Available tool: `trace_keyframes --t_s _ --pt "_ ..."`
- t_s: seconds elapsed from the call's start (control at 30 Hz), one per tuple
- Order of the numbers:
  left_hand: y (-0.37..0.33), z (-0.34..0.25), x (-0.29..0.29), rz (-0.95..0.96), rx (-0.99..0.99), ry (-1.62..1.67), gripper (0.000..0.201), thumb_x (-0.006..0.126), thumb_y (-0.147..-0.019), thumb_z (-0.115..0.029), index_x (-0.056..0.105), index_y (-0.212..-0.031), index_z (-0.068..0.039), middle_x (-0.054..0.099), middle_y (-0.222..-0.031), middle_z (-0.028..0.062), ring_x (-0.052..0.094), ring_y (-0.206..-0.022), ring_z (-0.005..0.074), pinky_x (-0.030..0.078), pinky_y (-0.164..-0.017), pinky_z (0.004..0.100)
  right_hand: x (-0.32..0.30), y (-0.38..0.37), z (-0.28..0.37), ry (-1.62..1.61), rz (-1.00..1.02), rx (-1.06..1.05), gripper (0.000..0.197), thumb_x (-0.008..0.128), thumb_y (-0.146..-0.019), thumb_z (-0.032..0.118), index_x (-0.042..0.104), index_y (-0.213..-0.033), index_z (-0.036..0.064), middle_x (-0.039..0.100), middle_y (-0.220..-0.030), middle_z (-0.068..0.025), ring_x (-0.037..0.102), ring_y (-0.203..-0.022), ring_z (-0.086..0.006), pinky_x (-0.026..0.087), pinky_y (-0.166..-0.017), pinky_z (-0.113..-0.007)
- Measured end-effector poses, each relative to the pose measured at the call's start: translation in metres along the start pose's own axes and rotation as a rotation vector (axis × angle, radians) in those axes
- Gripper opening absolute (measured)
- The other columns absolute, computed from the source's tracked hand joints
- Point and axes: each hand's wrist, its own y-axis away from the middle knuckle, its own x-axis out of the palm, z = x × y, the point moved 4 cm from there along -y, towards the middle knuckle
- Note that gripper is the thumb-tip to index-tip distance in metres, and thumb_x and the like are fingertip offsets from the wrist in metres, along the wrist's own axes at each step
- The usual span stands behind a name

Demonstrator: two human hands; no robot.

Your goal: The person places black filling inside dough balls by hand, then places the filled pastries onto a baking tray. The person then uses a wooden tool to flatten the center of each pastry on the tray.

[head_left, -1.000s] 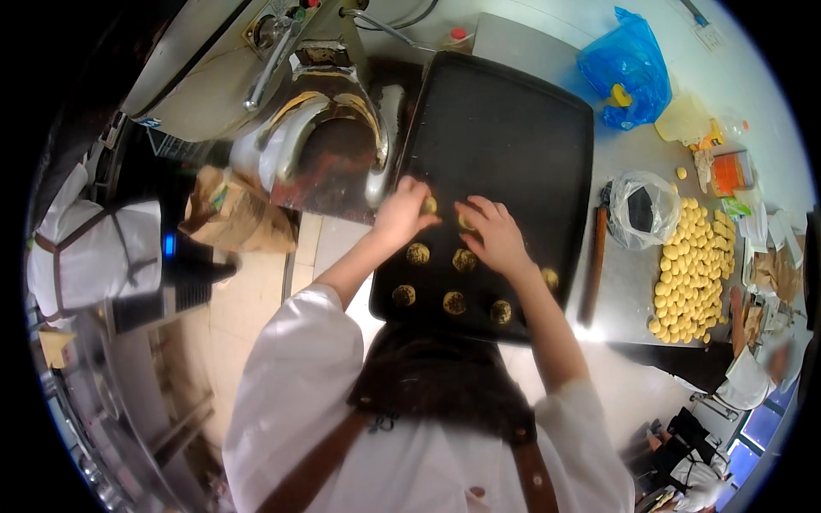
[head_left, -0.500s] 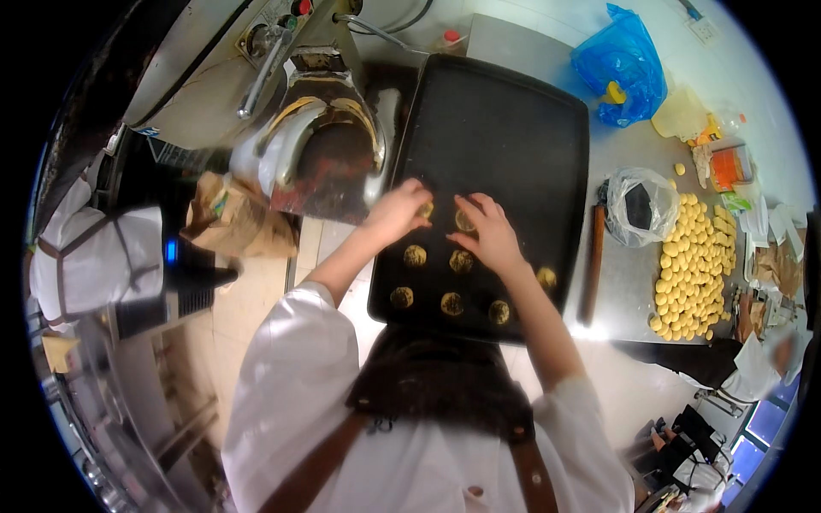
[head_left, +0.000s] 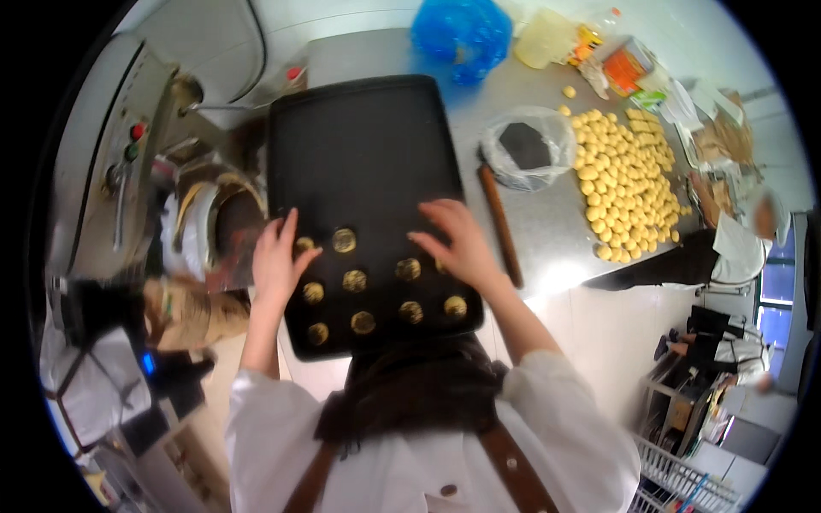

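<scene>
A black baking tray (head_left: 368, 137) lies in front of me, with several round pieces of yellow dough, dark-speckled on top, set in rows on its near part. My left hand (head_left: 278, 256) is at the tray's left edge, fingers spread, its thumb beside a dough round (head_left: 305, 245) that it partly hides. To the right of that round sits another dough round (head_left: 344, 240), with no hand on it. My right hand (head_left: 457, 248) hovers over the tray's right side, open and slightly curled, partly covering a dough round (head_left: 441, 266) below it.
Right of the tray, a wooden rolling pin (head_left: 501, 227), a clear plastic bag (head_left: 534, 145) and many plain dough balls (head_left: 620, 184) lie on the metal table. A blue bag (head_left: 462, 38) is behind. A machine (head_left: 128, 154) stands left; people are at the far right.
My view has swung to the right. The left hand has let go of a dough round, leaving it on the tray. My right hand has moved away rightward from the round beside it.
</scene>
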Motion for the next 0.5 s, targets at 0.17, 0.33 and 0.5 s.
trace_keyframes --t_s 0.17,0.33,0.5 --pt "-0.037 -0.115 -0.011 -0.040 -0.011 0.278 0.047 0.074 -0.089 -0.024 0.061 -0.129 -0.004 0.064 -0.119 0.0172 0.063 -0.098 0.0321 0.051 -0.088 0.0418 -0.143 0.069 -0.142 0.083 -0.355 0.332 0.023 0.073 -0.091 0.014 0.069 -0.112 0.0045 0.067 -0.098 -0.0106 0.064 -0.080 -0.0175 0.052 -0.068 -0.029" --pt "-0.047 -0.246 0.037 0.015 0.101 0.456 0.032 0.075 -0.089 -0.018 0.067 -0.116 -0.003 0.069 -0.105 0.0124 0.066 -0.085 0.0255 0.054 -0.080 0.0372 -0.255 0.107 -0.275 0.637 -0.149 0.336 0.023 0.069 -0.092 0.018 0.069 -0.112 0.0063 0.068 -0.109 -0.0119 0.064 -0.089 -0.0279 0.052 -0.080 -0.037" --pt "-0.054 -0.385 0.086 0.194 0.170 0.550 0.025 0.073 -0.091 -0.020 0.069 -0.110 -0.003 0.069 -0.102 0.0140 0.070 -0.081 0.0249 0.055 -0.074 0.0340 -0.284 0.093 -0.330 0.785 0.257 -0.112 0.029 0.065 -0.086 0.016 0.065 -0.115 0.0132 0.063 -0.122 -0.0041 0.057 -0.107 -0.0266 0.047 -0.091 -0.038"
